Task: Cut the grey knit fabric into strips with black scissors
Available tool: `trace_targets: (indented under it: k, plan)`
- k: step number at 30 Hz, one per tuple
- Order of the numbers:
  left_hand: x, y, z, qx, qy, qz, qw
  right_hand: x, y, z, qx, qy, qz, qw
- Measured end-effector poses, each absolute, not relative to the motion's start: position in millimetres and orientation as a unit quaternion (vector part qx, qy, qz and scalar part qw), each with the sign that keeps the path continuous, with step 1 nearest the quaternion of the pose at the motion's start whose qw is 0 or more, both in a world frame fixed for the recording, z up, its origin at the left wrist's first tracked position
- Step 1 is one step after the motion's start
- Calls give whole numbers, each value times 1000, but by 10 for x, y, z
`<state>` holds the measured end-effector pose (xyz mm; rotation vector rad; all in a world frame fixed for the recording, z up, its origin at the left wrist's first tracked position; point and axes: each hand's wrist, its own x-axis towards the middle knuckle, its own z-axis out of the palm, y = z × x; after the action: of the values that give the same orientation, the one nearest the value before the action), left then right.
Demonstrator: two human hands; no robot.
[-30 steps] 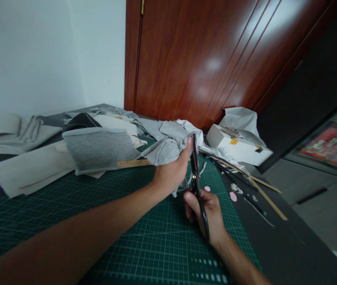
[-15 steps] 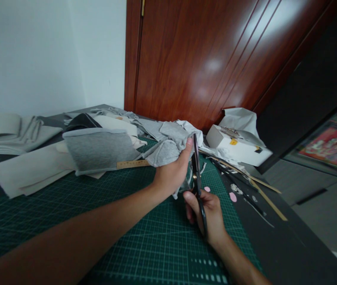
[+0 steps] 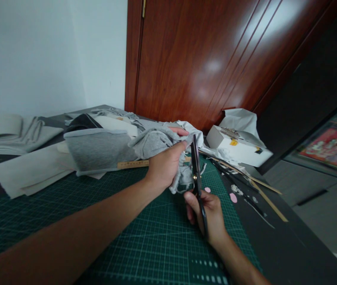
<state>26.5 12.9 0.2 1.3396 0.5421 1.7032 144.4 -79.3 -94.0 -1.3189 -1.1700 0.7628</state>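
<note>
**Grey fabric held up and met by scissors over the cutting mat**

While the grey fabric [image 3: 156,143] is bunched and lifted above the green cutting mat [image 3: 126,237], it is gripped by the left hand [image 3: 164,168], whose fingers are closed around a fold of it; one fingertip is seen beyond the cloth near the top. Black scissors [image 3: 197,180] are held by the right hand [image 3: 208,215], which is closed on the handles. The handles are mostly hidden inside the palm, so it cannot be told which fingers pass through the loops. The blades point up and away, just beside the left hand and against the hanging edge of the fabric; they look nearly shut, but the exact gap is hard to make out because the blades are seen from the edge. A loose end of cloth hangs below the left hand, touching or nearly touching the mat.

A wooden ruler [image 3: 132,164] is partly covered by the fabric, with only a short part visible. A folded grey piece [image 3: 98,149] lies to the left on pale cloth. A white box [image 3: 238,149] stands near the wooden door [image 3: 200,59]. Small pink scraps [image 3: 233,197] lie at the mat's right edge.
</note>
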Motion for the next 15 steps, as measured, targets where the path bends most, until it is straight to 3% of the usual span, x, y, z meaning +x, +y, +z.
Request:
trace_targets:
  k: [15]
  plan:
    - [283,187,78,436,213,661,573,1449,-816,-947,-550,-507,339,570]
